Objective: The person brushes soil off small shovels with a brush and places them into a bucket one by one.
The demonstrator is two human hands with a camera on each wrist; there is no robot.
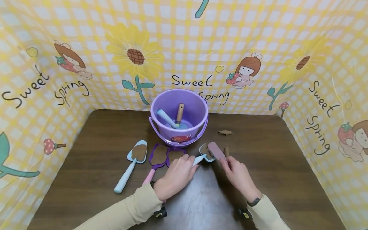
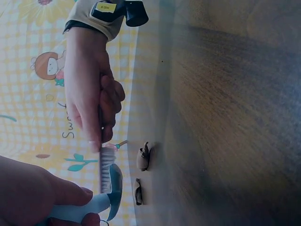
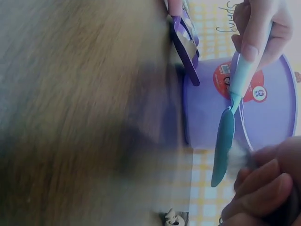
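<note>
In the head view my left hand (image 1: 176,175) grips the pale blue handle of a small toy shovel (image 1: 198,160), whose blade has a brown patch inside a light blue edge. My right hand (image 1: 239,176) holds a pink-backed brush (image 1: 216,151) over that blade. The left wrist view shows the pale bristles (image 2: 106,169) against the shovel blade (image 2: 115,183), which is held above the table. From the right wrist, the blade (image 3: 223,148) appears edge-on, with the blurred bristles beside it and my right fingers (image 3: 261,186) curled round the brush.
Behind my hands stands a purple bucket (image 1: 179,95) with a blue handle and a wooden handle inside. To the left lie a blue shovel (image 1: 124,177) and purple-edged tools, one with a pink handle (image 1: 149,176). Small brown pieces (image 1: 226,132) lie to the right. Patterned cloth surrounds the table.
</note>
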